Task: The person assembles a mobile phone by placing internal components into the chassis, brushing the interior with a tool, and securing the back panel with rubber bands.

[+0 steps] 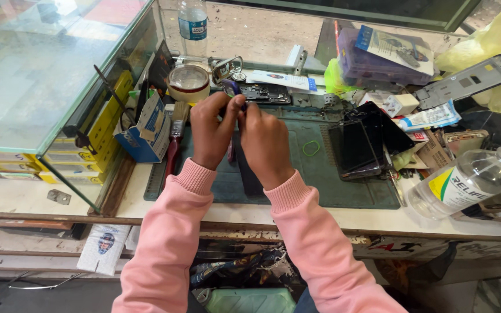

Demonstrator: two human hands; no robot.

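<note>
Nearest: pink sleeves came up from the bottom edge, both hands met over the near-middle of the dark green work mat [320,174]. Left hand [213,133] was curled, thumb and forefinger pinched on a small purple-handled tool [232,88], its tip hidden behind the fingers. Right hand [265,142] was also curled tight, knuckles toward camera; what it gripped was hidden, couldn't tell. A thin reddish tool [231,152] showed between the hands, long axis running near-to-far, most of it covered. Just beyond the hands on the mat's far edge lay an opened phone body [265,93], long axis left-right. Right of the hands on the mat: stacked dark phone screens [358,148]. Off the mat's right edge, a clear bottle [471,179] lay on its side, cap pointing right.
</note>
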